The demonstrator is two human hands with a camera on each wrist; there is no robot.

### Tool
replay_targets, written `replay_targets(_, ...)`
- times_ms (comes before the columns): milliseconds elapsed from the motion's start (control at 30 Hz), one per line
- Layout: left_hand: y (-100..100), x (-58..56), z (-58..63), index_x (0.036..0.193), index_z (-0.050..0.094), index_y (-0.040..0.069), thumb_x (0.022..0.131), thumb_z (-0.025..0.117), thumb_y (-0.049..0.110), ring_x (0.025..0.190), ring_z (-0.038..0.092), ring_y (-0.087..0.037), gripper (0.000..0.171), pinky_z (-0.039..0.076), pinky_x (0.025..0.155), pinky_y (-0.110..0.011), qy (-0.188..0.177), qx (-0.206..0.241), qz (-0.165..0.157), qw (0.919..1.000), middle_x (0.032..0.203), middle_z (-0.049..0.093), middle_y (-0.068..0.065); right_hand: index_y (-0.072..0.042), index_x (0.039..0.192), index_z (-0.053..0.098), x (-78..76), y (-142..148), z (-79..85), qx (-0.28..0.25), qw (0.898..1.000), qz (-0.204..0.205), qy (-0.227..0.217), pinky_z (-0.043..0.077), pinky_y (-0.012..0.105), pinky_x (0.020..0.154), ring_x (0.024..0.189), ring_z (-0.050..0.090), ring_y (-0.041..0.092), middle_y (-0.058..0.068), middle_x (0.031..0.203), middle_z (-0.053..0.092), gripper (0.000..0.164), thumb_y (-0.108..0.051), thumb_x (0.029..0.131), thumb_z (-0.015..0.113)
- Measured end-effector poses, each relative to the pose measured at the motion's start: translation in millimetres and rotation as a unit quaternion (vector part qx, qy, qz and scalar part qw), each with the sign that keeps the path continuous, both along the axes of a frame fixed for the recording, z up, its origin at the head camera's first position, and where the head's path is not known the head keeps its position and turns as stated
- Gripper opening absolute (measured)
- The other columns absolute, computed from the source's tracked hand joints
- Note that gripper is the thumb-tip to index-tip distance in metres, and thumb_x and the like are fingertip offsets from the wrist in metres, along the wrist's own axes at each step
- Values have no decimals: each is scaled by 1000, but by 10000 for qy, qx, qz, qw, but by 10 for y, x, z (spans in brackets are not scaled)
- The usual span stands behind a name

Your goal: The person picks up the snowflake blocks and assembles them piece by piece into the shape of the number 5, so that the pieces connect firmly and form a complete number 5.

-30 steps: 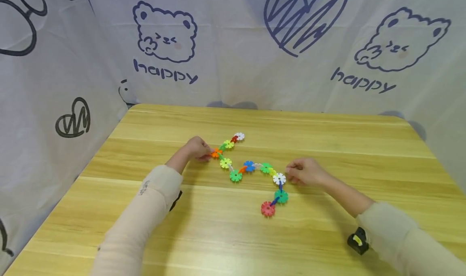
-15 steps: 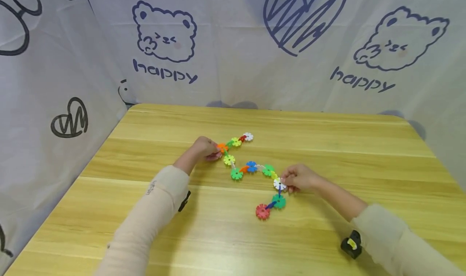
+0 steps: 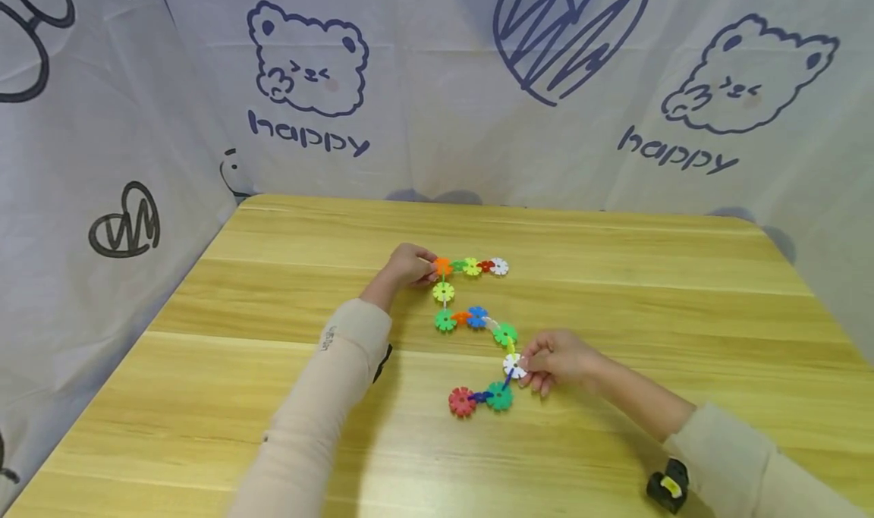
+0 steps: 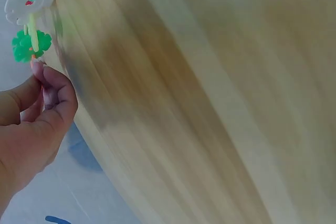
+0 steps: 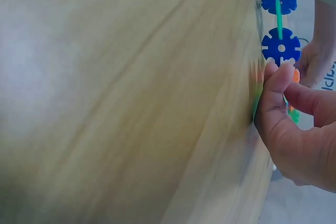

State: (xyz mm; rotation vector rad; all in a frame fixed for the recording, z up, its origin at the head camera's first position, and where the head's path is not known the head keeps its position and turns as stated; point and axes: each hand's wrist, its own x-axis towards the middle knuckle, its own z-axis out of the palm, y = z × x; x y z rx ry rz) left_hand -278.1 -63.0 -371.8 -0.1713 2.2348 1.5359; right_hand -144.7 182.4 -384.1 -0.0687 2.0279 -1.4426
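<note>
A chain of interlocked plastic snowflake discs lies across the table in an S-like bend. At its upper corner my left hand (image 3: 412, 265) pinches the orange disc (image 3: 443, 265); a yellow disc (image 3: 444, 292) hangs below it, and the top row runs right to a white end disc (image 3: 500, 266). My right hand (image 3: 558, 360) pinches the lower white disc (image 3: 513, 365) between thumb and fingers. From there the chain passes a teal disc (image 3: 499, 396) to the red end disc (image 3: 462, 402). In the right wrist view, dark blue discs (image 5: 281, 45) stand edge-joined beyond my fingertips.
The wooden table (image 3: 205, 397) spreads around the chain. A white cloth (image 3: 437, 124) with drawn bears and hearts hangs behind it and to the left. A black wrist camera (image 3: 668, 486) sits by the right sleeve.
My left hand has moved right and away with the orange disc. The right hand has taken hold of the lower white disc and drawn it nearer; the chain's ends have swung into an S shape.
</note>
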Motion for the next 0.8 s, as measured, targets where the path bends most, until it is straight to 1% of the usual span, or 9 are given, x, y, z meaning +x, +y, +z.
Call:
replay_targets(267, 156, -63, -70, 121, 58, -4, 92, 51, -3, 53, 51, -8, 30, 47, 54, -16, 165, 51, 39, 9998, 69, 55, -6, 9, 92, 53, 102, -12, -2, -140, 9998, -166, -18, 51, 19, 52, 54, 57, 6, 4, 71, 68, 8, 2, 91, 48)
replay_targets(433, 267, -65, -104, 119, 59, -5, 92, 52, -1, 54, 51, -8, 28, 46, 53, -16, 362, -44, -21, 9993, 69, 55, -5, 10, 95, 52, 153, 18, -11, -216, 9992, -345, 11, 51, 19, 52, 54, 57, 7, 3, 72, 68, 9, 2, 90, 50)
replay_targets(500, 312, -72, -111, 118, 60, -5, 92, 54, 0, 53, 51, -9, 27, 47, 52, -17, 392, -98, 7, 9992, 69, 56, -7, 10, 96, 52, 166, 37, -15, -208, 9990, -386, 38, 51, 19, 52, 55, 58, 7, 3, 72, 68, 10, 2, 90, 50)
replay_targets(600, 372, -114, -129, 115, 62, -4, 91, 55, 0, 53, 52, -9, 26, 50, 56, -19, 283, -213, 136, 9993, 76, 62, -11, 10, 96, 51, 171, 72, -17, -197, 9990, -400, 62, 51, 19, 53, 56, 58, 7, 3, 72, 68, 11, 2, 89, 49)
replay_targets(633, 388, -147, -160, 114, 63, -3, 91, 55, 0, 53, 52, -10, 25, 51, 57, -20, 236, -234, 189, 9993, 79, 63, -13, 10, 96, 51, 173, 86, -17, -197, 9989, -412, 57, 51, 20, 53, 56, 58, 7, 3, 72, 67, 10, 2, 90, 49)
replay_targets(700, 381, -152, -191, 113, 64, -2, 90, 55, -1, 55, 56, -10, 24, 52, 58, -21, 231, -197, 219, 9993, 84, 66, -14, 10, 96, 51, 171, 111, -19, -198, 9989, -420, 59, 51, 20, 53, 56, 58, 7, 2, 72, 67, 10, 1, 90, 49)
replay_targets(767, 372, -329, -421, 109, 66, 0, 89, 57, -1, 57, 60, -13, 22, 54, 59, -23, 303, -44, 218, 9993, 84, 67, -15, 9, 95, 51, 165, 129, -16, -192, 9989, -421, 53, 51, 20, 53, 57, 57, 7, 2, 71, 67, 10, 1, 91, 48)
replay_targets(800, 367, -448, -578, 108, 67, -1, 88, 58, -2, 58, 61, -15, 21, 55, 58, -24, 381, 46, 216, 9990, 82, 67, -14, 9, 96, 51, 163, 135, -14, -180, 9989, -434, 46, 51, 20, 53, 57, 57, 7, 2, 71, 67, 10, 1, 91, 48)
